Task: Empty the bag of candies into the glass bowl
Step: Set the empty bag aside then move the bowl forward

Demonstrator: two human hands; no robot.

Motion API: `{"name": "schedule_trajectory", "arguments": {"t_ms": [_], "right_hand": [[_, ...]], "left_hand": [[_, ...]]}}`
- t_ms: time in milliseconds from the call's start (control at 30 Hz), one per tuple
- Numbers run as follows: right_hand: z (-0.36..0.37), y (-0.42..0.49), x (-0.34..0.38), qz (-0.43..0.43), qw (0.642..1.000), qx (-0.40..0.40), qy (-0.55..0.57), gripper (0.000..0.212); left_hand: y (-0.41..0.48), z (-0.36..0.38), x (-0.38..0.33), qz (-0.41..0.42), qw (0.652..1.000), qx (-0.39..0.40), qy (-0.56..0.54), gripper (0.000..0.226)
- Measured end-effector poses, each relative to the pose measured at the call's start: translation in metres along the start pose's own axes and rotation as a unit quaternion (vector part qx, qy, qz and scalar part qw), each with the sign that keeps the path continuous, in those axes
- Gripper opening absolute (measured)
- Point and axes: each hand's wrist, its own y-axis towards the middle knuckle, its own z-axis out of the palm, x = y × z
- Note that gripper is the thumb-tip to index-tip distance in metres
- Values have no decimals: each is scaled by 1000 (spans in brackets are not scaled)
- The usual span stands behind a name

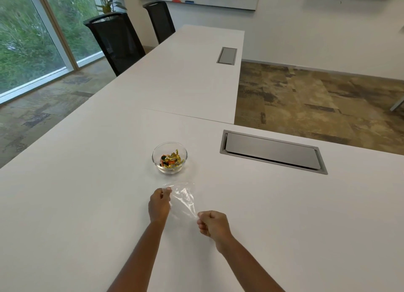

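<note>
A small glass bowl (155, 158) stands on the white table (87, 193) and holds several candies (171, 159) in gold and orange wrappers. Just in front of it a clear plastic bag (183, 198) is stretched between both hands and shows no candies inside. My left hand (159, 205) pinches the bag's far left corner. My right hand (213, 224) pinches its near right end, fingers curled shut. The bag hangs low over the table, a short way from the bowl.
A grey cable hatch (273, 151) is set in the table to the right of the bowl, and another hatch (227, 55) lies farther back. Two black chairs (115, 40) stand at the far left. The table's right edge drops to carpet.
</note>
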Motion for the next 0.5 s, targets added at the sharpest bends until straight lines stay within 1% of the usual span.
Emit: {"name": "schedule_trajectory", "arguments": {"t_ms": [33, 100, 167, 233, 300, 400, 433, 500], "right_hand": [[5, 0, -3, -1, 1000, 7, -16, 20], [17, -1, -6, 2, 999, 19, -31, 20], [28, -2, -8, 7, 999, 25, -31, 19], [39, -2, -10, 20, 999, 34, -21, 16], [46, -2, -13, 30, 999, 42, -16, 13], [51, -2, -18, 17, 997, 40, -57, 10], [51, -3, -20, 9, 996, 39, -82, 7], [48, -3, -23, -3, 991, 35, -129, 6]], "left_hand": [[0, -3, -1, -1, 999, -12, 31, 20], [-1, -8, -3, 11, 994, -40, 98, 34], [-9, -12, -5, 51, 983, -72, 162, 43], [-16, -15, 0, 98, 963, -79, 237, 47], [-22, -15, 11, 145, 938, -39, 311, 52], [-21, -14, 29, 190, 896, 34, 399, 83], [-20, -14, 35, 193, 882, 40, 427, 83], [-16, -12, 50, 202, 863, 48, 460, 73]]}}
